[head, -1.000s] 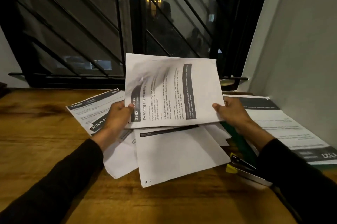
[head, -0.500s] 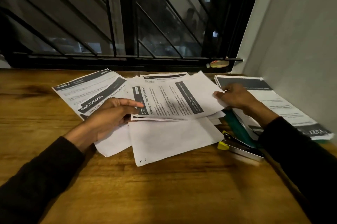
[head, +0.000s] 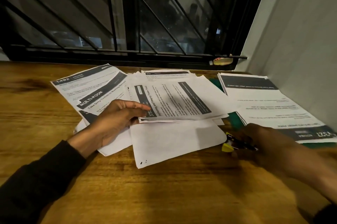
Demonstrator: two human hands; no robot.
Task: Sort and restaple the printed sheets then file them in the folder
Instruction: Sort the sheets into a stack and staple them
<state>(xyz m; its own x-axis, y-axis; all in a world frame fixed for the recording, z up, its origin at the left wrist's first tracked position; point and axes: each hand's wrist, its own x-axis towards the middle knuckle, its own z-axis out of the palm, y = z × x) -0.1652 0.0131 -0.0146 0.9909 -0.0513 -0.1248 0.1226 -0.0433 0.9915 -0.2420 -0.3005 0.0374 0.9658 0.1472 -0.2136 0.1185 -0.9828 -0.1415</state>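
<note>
Printed sheets lie scattered on the wooden table (head: 164,196). My left hand (head: 116,119) pinches the left edge of a thin stack headed 3793 (head: 173,101), thumb on top; the stack rests flat on the other papers. A blank sheet (head: 173,141) lies under it, toward me. My right hand (head: 264,141) is blurred and sits over a black stapler with a yellow tip (head: 231,143); its grip is unclear. The green folder (head: 235,119) shows only as a strip beneath the papers on the right.
A sheet marked 1492 (head: 87,87) lies at the left of the pile. Another printed set (head: 269,107) lies upside down beside the grey wall (head: 300,50). A barred window (head: 127,23) runs along the table's far edge.
The 3793 stack came down from mid-air onto the pile. My right hand let go of its right edge and moved toward me onto the stapler. My left hand stays on the stack.
</note>
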